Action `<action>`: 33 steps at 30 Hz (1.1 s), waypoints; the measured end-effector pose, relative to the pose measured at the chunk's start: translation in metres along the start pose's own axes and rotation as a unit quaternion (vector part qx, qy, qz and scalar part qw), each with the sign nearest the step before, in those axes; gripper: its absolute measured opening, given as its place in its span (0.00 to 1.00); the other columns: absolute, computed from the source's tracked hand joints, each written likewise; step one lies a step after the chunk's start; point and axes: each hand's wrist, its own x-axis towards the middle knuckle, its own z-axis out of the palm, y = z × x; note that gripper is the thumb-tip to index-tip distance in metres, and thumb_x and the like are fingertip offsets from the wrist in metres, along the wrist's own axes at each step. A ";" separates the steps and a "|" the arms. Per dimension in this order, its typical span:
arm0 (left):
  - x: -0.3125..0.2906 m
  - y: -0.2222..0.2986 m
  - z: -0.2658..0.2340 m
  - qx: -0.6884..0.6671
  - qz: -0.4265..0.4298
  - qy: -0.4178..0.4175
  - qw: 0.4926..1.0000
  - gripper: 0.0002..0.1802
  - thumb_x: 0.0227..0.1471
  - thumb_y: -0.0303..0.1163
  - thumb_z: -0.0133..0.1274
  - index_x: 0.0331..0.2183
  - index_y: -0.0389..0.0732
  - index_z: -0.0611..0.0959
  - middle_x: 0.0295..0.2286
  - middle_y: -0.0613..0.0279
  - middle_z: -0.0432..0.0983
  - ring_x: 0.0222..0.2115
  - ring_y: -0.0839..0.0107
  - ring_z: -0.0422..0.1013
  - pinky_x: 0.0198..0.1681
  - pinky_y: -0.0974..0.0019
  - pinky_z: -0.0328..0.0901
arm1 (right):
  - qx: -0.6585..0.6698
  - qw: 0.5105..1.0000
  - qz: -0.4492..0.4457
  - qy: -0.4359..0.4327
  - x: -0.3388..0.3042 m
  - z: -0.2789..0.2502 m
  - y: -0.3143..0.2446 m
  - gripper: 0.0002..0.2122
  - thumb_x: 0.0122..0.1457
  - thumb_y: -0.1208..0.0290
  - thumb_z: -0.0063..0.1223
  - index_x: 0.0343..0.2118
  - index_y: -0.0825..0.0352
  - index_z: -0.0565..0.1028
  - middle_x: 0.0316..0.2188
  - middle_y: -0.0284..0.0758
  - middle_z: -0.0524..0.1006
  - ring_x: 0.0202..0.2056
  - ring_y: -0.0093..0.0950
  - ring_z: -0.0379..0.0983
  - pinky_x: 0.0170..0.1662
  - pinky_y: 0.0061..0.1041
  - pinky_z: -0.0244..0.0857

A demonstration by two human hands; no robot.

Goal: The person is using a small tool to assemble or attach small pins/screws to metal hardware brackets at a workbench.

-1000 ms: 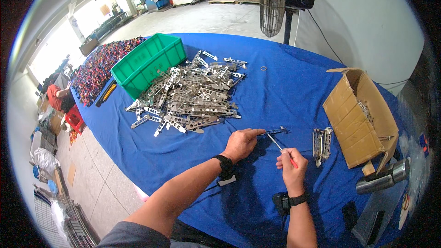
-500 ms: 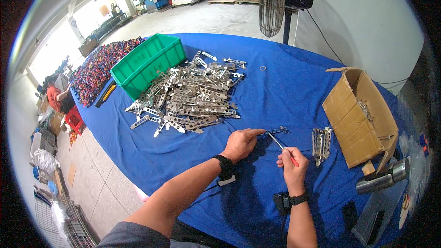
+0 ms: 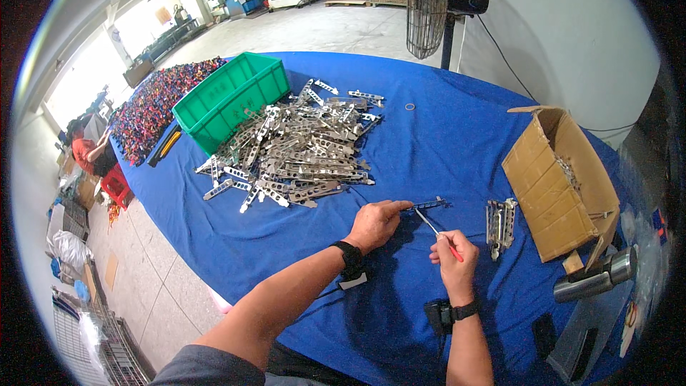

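My left hand (image 3: 375, 226) is closed at the near-left end of a slim metal strip with a row of holes (image 3: 430, 204), its index finger stretched along that end. In my right hand (image 3: 455, 254) is a thin-shafted hand tool with a red handle (image 3: 428, 222). The tool's tip meets the strip just beyond my left fingertip; whether it touches is too small to tell. Right of the strip lies a small row of similar metal strips (image 3: 500, 225). A large heap of such strips (image 3: 307, 146) covers the table to the left and beyond my hands.
A green plastic crate (image 3: 232, 104) stands behind the heap, beside a pile of small multicoloured pieces (image 3: 161, 104). An open cardboard box (image 3: 550, 186) and a steel flask (image 3: 593, 277) are on the right. Blue cloth (image 3: 457, 139) covers the table. A fan (image 3: 427, 7) stands beyond it.
My right hand and the red-handled tool have shifted very slightly toward me, and the tip sits a little lower against the strip. My left hand stays in place.
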 end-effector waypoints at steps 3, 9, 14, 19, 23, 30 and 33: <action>0.000 0.001 0.001 0.000 0.002 0.002 1.000 0.19 0.49 0.25 0.49 0.44 0.46 0.83 0.30 0.53 0.80 0.32 0.52 0.76 0.36 0.53 0.71 | -0.002 1.000 -0.006 0.030 0.002 -0.002 0.004 0.07 0.62 0.72 0.51 0.30 0.71 0.76 0.20 0.34 0.78 0.20 0.21 0.75 0.25 0.21 0.71; 0.000 -0.001 0.001 0.003 -0.003 0.002 1.000 0.18 0.49 0.25 0.49 0.44 0.46 0.83 0.30 0.53 0.80 0.33 0.52 0.76 0.37 0.53 0.71 | -0.039 0.999 -0.021 0.006 0.001 -0.003 0.001 0.08 0.62 0.72 0.51 0.29 0.71 0.75 0.20 0.34 0.78 0.20 0.21 0.75 0.24 0.21 0.70; 0.000 0.000 0.002 0.001 -0.008 -0.003 1.000 0.19 0.50 0.25 0.49 0.44 0.47 0.83 0.31 0.53 0.80 0.33 0.52 0.76 0.37 0.53 0.71 | -0.003 1.000 -0.009 0.022 0.000 0.000 -0.003 0.09 0.62 0.71 0.51 0.28 0.71 0.75 0.19 0.34 0.78 0.20 0.20 0.75 0.24 0.20 0.70; 0.000 -0.001 0.001 -0.001 -0.005 -0.004 1.000 0.19 0.50 0.26 0.49 0.45 0.47 0.82 0.30 0.52 0.79 0.32 0.51 0.76 0.36 0.53 0.71 | -0.006 1.000 0.017 0.019 0.002 -0.004 -0.002 0.08 0.63 0.72 0.50 0.31 0.71 0.76 0.22 0.34 0.78 0.21 0.19 0.75 0.24 0.19 0.71; 0.000 -0.002 0.002 0.003 0.002 0.001 1.000 0.19 0.50 0.26 0.49 0.44 0.47 0.82 0.30 0.52 0.79 0.32 0.51 0.76 0.36 0.53 0.71 | 0.046 0.999 0.004 0.018 0.000 0.003 -0.004 0.07 0.62 0.73 0.51 0.32 0.72 0.76 0.23 0.36 0.78 0.22 0.21 0.76 0.26 0.20 0.72; 0.000 -0.002 0.002 0.005 -0.003 -0.002 1.000 0.18 0.50 0.26 0.49 0.44 0.47 0.83 0.30 0.53 0.79 0.32 0.51 0.76 0.36 0.53 0.71 | 0.023 0.999 -0.002 0.032 0.002 -0.002 -0.002 0.07 0.62 0.75 0.50 0.34 0.73 0.76 0.24 0.37 0.79 0.23 0.22 0.76 0.27 0.20 0.73; 0.000 -0.001 0.001 0.003 -0.001 0.000 1.000 0.19 0.50 0.26 0.49 0.44 0.47 0.83 0.30 0.53 0.79 0.32 0.52 0.76 0.36 0.53 0.71 | 0.026 0.999 0.022 0.009 0.001 -0.003 -0.003 0.07 0.61 0.75 0.52 0.35 0.74 0.76 0.24 0.37 0.79 0.23 0.23 0.77 0.28 0.22 0.74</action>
